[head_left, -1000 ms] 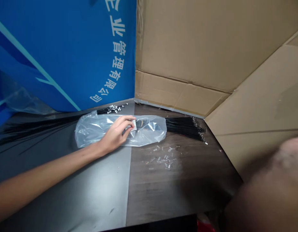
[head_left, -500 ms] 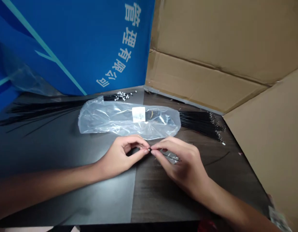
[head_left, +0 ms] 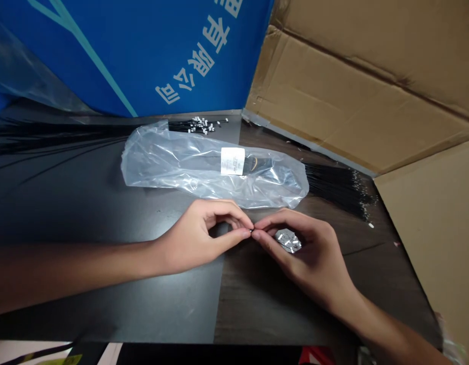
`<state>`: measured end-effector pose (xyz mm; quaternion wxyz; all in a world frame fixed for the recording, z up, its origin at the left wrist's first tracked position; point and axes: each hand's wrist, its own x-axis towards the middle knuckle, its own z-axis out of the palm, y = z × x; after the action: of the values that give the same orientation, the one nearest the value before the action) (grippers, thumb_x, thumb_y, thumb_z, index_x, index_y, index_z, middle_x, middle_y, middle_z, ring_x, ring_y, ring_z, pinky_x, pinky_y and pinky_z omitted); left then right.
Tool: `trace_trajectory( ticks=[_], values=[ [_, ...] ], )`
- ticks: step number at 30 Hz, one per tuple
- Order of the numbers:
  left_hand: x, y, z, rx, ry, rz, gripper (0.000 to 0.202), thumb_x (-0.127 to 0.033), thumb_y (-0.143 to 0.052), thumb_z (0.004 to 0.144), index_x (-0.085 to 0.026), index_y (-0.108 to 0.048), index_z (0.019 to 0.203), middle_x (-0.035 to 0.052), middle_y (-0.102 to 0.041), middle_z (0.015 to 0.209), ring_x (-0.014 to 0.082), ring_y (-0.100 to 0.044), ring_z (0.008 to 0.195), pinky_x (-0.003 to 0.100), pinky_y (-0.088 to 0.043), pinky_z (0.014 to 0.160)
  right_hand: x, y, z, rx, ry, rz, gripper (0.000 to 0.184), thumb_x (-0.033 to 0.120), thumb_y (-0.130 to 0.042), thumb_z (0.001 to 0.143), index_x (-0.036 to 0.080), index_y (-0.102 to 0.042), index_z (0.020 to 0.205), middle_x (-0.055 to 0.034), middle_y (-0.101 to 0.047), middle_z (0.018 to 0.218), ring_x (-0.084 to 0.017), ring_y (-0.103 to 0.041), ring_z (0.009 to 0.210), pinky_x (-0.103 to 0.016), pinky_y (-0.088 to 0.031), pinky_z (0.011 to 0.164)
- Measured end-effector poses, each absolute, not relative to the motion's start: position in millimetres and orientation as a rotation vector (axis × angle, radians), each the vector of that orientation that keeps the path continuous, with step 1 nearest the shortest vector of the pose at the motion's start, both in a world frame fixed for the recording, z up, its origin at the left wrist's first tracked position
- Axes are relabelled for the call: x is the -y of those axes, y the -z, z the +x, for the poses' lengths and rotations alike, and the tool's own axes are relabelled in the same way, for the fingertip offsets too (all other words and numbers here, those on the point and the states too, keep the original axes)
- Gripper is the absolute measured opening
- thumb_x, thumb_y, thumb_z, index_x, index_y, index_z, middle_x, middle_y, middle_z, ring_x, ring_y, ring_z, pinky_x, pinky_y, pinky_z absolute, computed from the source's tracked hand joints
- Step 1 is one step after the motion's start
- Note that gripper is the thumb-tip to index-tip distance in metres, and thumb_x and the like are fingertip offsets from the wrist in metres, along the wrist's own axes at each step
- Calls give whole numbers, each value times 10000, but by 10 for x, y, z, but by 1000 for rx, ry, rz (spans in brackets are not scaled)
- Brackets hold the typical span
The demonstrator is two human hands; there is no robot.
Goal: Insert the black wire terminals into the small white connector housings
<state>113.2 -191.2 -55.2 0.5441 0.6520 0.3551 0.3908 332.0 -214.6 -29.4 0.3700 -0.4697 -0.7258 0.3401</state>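
My left hand point(head_left: 204, 235) and my right hand point(head_left: 314, 251) meet fingertip to fingertip above the table, each closed in a pinch. A thin black wire point(head_left: 363, 249) emerges beyond my right hand; its end seems to lie in the right fingertips. Between the left thumb and forefinger sits a tiny part, mostly hidden and too small to name. Behind the right fingers, small white pieces point(head_left: 289, 241) lie in a shiny clear pile or bag. Just beyond both hands stretches a clear plastic bag point(head_left: 173, 167) with a white label, around a bundle of black wires point(head_left: 333, 190).
Another bundle of black wires point(head_left: 60, 133), with white connectors point(head_left: 202, 125) at its end, lies behind the bag. A blue panel point(head_left: 116, 45) and cardboard walls point(head_left: 333, 91) bound the table point(head_left: 162, 304) at the back and right.
The camera view has shifted, so the bag and bundles sit higher and the hands further right. Both hands keep their pinch, fingertips still together; the pile of white pieces shows more clearly.
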Motion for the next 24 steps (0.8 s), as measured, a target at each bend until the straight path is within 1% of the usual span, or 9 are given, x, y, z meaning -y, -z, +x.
trace_trajectory(
  ticks=[5, 9, 14, 17, 21, 24],
  values=[
    [1919, 533, 1140, -838, -984, 1569, 126, -244, -734, 946, -144, -801, 908, 74, -768, 905, 178, -732, 845, 277, -590, 776, 2165, 242, 3309, 1900, -931, -1241, 62, 263, -749, 934, 233, -802, 920, 41, -778, 875, -53, -704, 773, -157, -559, 744],
    [1927, 534, 1142, -805, -996, 1567, 91, -175, -717, 947, -144, -798, 921, 62, -773, 927, 158, -739, 864, 246, -594, 807, 2171, 190, 3313, 1845, -1063, -1261, 114, 290, -733, 942, 210, -777, 873, 36, -757, 841, -46, -667, 752, -140, -530, 735],
    [1927, 552, 1152, -807, -1004, 1462, 64, -152, -767, 917, -136, -792, 974, 50, -790, 947, 129, -756, 879, 183, -612, 845, 2161, 201, 3327, 1809, -1121, -1305, 133, 304, -706, 952, 203, -745, 874, 32, -716, 827, -51, -628, 751, -151, -502, 725],
    [1915, 544, 1159, -805, -1007, 1446, 35, -136, -768, 903, -128, -791, 929, 48, -789, 918, 118, -759, 863, 152, -614, 828, 2163, 215, 3328, 1783, -1154, -1326, 153, 315, -701, 952, 192, -732, 866, 23, -701, 818, -59, -617, 745, -164, -497, 711],
    [1899, 535, 1162, -805, -1007, 1450, 23, -118, -772, 889, -122, -794, 894, 49, -788, 893, 120, -765, 843, 145, -620, 817, 2160, 229, 3324, 1747, -1184, -1324, 130, 293, -708, 943, 184, -746, 883, 17, -718, 836, -58, -631, 747, -163, -504, 707],
    [1886, 541, 1155, -797, -1012, 1415, 66, -120, -786, 892, -119, -809, 954, 56, -799, 930, 116, -773, 853, 139, -621, 827, 2156, 231, 3324, 1724, -1181, -1323, 146, 321, -711, 953, 190, -775, 942, 9, -757, 901, -65, -676, 796, -163, -521, 729]
  ],
)
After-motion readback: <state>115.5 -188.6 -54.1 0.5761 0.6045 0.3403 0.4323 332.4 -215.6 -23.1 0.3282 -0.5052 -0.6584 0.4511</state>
